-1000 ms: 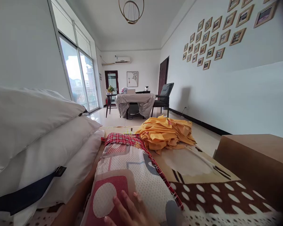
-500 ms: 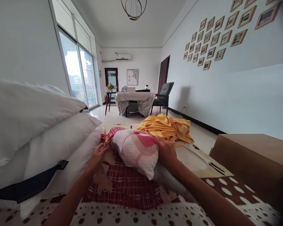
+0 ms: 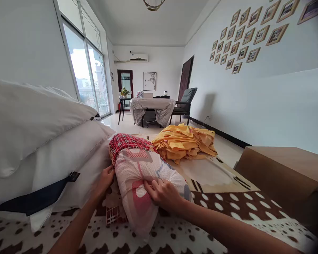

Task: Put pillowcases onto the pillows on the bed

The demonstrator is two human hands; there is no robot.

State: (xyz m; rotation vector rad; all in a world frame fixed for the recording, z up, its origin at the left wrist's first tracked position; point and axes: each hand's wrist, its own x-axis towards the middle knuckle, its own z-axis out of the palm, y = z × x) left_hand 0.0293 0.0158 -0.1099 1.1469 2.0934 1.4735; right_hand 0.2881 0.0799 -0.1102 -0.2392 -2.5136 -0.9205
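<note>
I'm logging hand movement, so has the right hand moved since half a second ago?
Yes: judged against the yellow cloth pile, the right hand has moved left and toward the camera, and now touches the patterned pillow.

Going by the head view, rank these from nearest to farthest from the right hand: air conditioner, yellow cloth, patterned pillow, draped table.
1. Patterned pillow: touched by the right hand.
2. Yellow cloth: beyond, slightly right.
3. Draped table: farther back.
4. Air conditioner: high on the far wall.

Left hand (image 3: pixel 105 179): at 8 o'clock, curled closed | left forearm (image 3: pixel 81 218): toward 1 o'clock | right hand (image 3: pixel 163 194): at 6 o'clock, bent, pinching | right forearm (image 3: pixel 214 218): toward 10 o'clock
</note>
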